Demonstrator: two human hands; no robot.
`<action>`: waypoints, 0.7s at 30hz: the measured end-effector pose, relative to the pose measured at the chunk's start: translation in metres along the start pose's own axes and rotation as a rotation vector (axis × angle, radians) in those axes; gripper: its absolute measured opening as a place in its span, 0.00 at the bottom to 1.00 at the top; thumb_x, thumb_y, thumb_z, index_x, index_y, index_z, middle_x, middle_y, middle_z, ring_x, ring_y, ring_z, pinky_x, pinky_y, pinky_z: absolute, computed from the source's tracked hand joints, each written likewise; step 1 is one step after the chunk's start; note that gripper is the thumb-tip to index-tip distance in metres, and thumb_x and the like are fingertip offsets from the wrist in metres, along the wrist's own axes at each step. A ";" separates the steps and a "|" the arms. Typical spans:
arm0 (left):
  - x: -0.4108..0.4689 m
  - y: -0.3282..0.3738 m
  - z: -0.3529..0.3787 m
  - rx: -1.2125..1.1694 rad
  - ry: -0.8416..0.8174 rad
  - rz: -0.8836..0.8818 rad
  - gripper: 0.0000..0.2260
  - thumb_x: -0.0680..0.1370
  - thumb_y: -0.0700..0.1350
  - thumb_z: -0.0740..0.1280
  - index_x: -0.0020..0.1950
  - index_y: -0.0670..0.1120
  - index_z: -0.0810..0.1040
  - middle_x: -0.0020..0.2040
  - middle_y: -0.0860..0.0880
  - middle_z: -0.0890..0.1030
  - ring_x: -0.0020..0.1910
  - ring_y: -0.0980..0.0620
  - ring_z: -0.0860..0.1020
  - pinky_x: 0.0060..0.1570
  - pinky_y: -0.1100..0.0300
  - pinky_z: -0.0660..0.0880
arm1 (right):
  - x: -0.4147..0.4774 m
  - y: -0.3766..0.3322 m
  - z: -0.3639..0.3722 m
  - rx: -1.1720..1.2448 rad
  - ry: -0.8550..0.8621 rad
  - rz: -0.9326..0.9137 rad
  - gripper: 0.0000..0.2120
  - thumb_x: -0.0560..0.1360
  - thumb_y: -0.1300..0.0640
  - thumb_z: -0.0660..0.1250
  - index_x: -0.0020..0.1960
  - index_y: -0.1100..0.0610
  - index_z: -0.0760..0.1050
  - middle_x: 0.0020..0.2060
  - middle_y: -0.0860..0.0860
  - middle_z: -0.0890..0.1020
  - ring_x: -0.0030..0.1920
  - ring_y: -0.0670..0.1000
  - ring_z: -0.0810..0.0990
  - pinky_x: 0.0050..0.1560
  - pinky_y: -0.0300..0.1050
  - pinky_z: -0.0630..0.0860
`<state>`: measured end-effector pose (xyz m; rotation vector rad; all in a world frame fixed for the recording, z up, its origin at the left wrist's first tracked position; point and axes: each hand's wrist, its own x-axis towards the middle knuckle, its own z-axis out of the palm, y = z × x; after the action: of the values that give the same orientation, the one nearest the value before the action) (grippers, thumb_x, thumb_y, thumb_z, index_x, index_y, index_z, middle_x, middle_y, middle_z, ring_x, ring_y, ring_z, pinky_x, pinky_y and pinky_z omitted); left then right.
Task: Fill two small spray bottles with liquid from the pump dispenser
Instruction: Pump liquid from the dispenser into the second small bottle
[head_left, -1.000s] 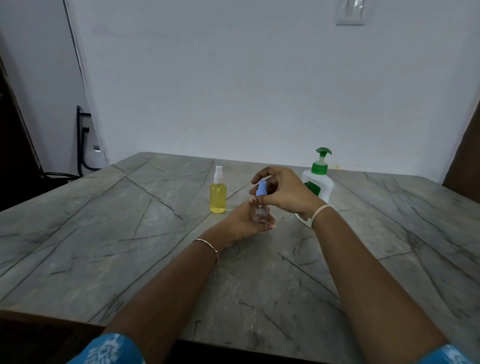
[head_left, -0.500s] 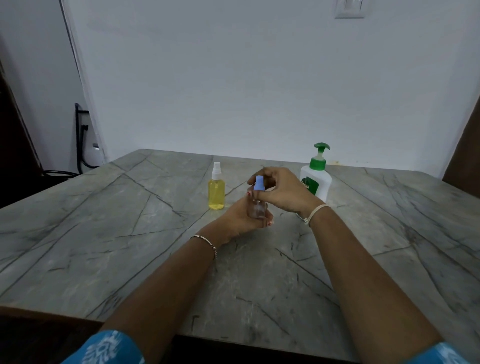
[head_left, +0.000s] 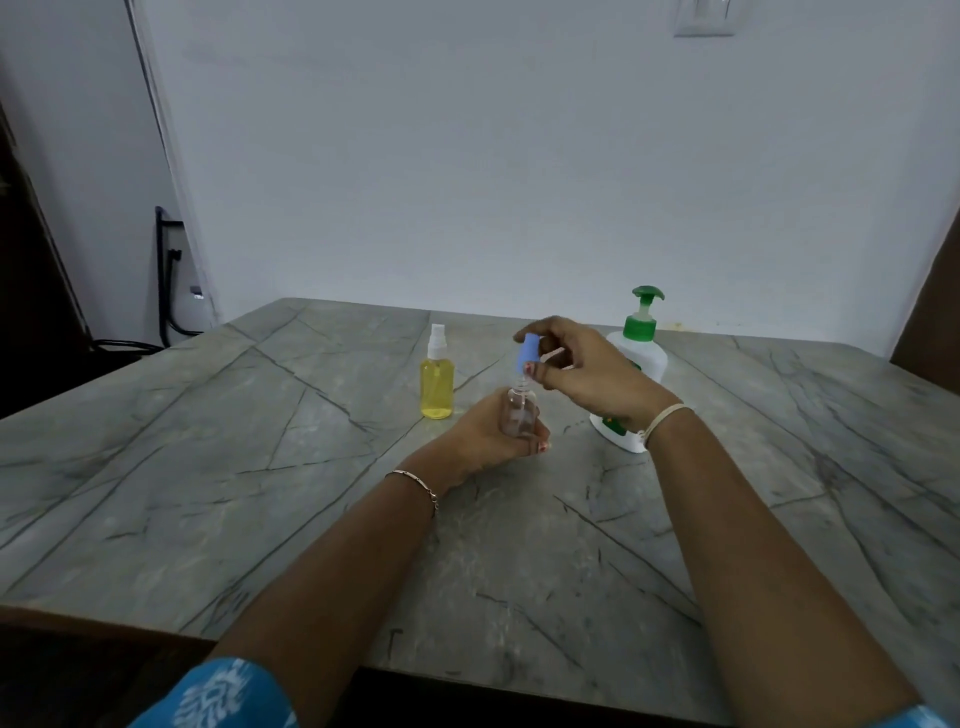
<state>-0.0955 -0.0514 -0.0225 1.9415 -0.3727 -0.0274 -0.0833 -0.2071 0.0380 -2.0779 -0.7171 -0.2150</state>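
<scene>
My left hand (head_left: 485, 436) grips a small clear spray bottle (head_left: 518, 413) upright above the table's middle. Just above its neck, my right hand (head_left: 587, 371) pinches the bottle's blue cap (head_left: 529, 354), lifted off and tilted. A second small spray bottle (head_left: 437, 382), holding yellow liquid under a white sprayer top, stands on the table to the left. The white pump dispenser (head_left: 636, 358) with a green pump head stands behind my right wrist, its lower body partly hidden.
The grey marble table (head_left: 208, 467) runs back to a white wall. A dark frame with cables (head_left: 169, 280) stands off the table's back left corner. A brown panel (head_left: 935, 301) rises at the right edge.
My right hand has raised the blue cap off the clear bottle's neck, where it sat before. My left hand keeps the bottle in place.
</scene>
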 end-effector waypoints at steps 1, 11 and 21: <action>-0.001 0.001 0.001 -0.005 0.001 0.001 0.17 0.72 0.34 0.72 0.56 0.42 0.71 0.49 0.47 0.82 0.47 0.53 0.81 0.53 0.60 0.77 | -0.001 -0.002 -0.004 0.050 0.008 -0.007 0.15 0.78 0.62 0.67 0.63 0.54 0.74 0.49 0.52 0.78 0.43 0.48 0.76 0.53 0.51 0.78; -0.004 0.005 0.002 0.036 0.014 0.066 0.12 0.72 0.34 0.72 0.46 0.48 0.73 0.49 0.45 0.81 0.47 0.52 0.80 0.51 0.62 0.77 | -0.010 -0.007 -0.032 0.062 0.305 -0.054 0.11 0.81 0.61 0.62 0.62 0.54 0.72 0.54 0.50 0.78 0.47 0.47 0.78 0.51 0.41 0.77; -0.003 0.002 0.003 -0.013 0.035 0.028 0.18 0.72 0.33 0.72 0.59 0.39 0.70 0.49 0.44 0.82 0.43 0.59 0.80 0.39 0.71 0.76 | -0.033 0.024 -0.014 -0.622 0.350 0.072 0.10 0.73 0.51 0.72 0.43 0.54 0.72 0.39 0.51 0.77 0.40 0.54 0.76 0.38 0.43 0.67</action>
<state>-0.0998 -0.0541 -0.0224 1.9210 -0.3756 0.0229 -0.0947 -0.2420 0.0154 -2.5445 -0.3833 -0.8239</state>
